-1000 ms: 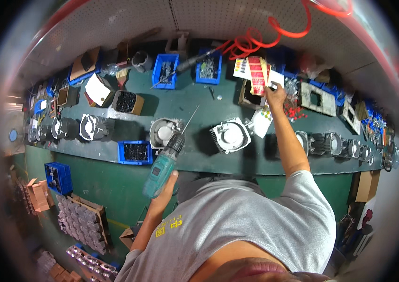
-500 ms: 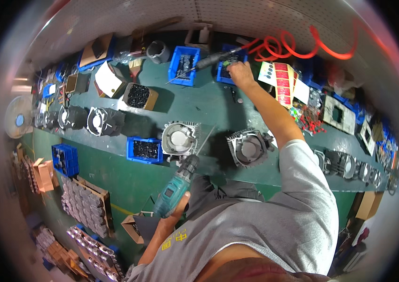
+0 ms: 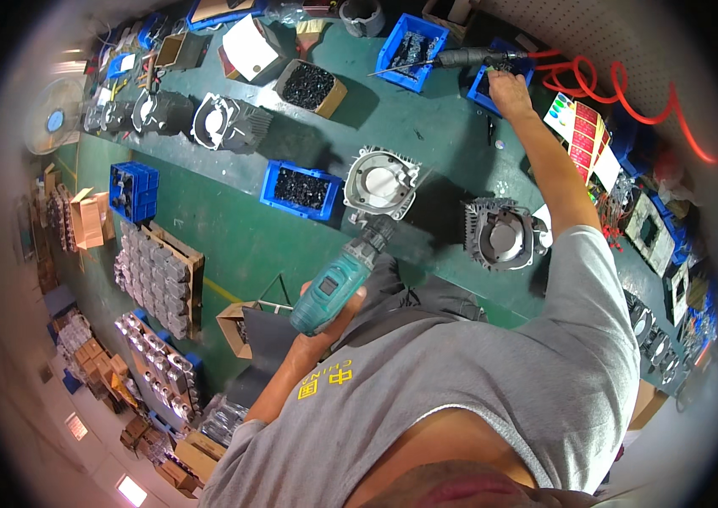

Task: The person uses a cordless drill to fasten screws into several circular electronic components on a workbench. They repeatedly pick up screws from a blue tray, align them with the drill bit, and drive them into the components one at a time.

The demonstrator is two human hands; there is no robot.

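Note:
My left hand is wrapped round the handle of a teal cordless drill. Its dark chuck points up and right, close to the near edge of a round-bored grey metal housing; I cannot tell if they touch. My right hand reaches far across the bench into a small blue bin, its fingers curled and their tips hidden. A dark in-line power screwdriver lies across this bin and a neighbouring blue bin of screws. A second finned housing sits to the right.
Near the bench's front edge stands a blue bin of black parts. Behind it is a cardboard box of black pieces. A red coiled hose runs at the far right. More housings line the left.
The view has turned, so the bench appears tilted and shifted. My right hand stays at the far blue bin, and the drill remains in my left hand near the housing.

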